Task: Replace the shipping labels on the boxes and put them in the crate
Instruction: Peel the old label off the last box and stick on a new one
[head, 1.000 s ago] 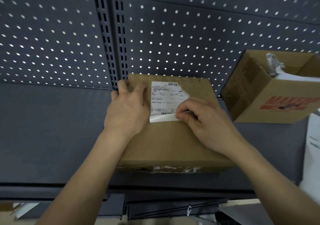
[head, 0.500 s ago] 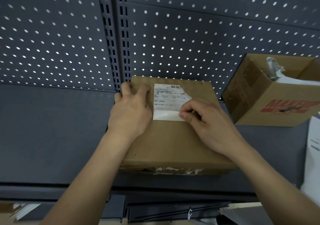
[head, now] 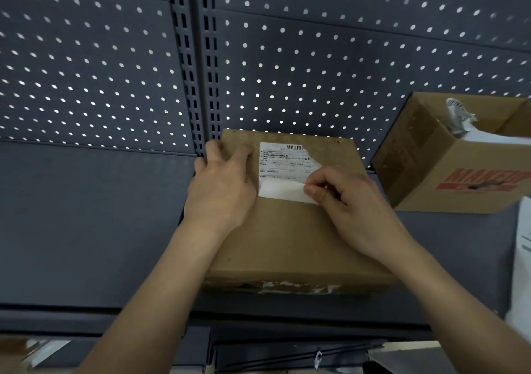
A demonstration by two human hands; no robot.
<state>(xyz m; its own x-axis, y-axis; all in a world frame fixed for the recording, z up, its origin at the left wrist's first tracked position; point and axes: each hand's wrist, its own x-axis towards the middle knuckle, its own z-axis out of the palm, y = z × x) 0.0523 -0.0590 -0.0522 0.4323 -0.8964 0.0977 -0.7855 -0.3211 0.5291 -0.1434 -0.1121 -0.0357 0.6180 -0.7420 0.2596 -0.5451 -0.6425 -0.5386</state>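
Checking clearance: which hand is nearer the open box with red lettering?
Right. The right hand pinches the label just left of the open box; the left hand rests farther left on the flat box.

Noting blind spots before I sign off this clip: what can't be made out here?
Head view only:
Shipping label: print too small and blurred to read; its peeled lower part is folded over, and the right hand pinching it covers one corner.
Box: far left corner hidden under the left hand.
Open carton: cut off by the right edge; red print incomplete, contents mostly behind its wall.
Crate: not in frame.
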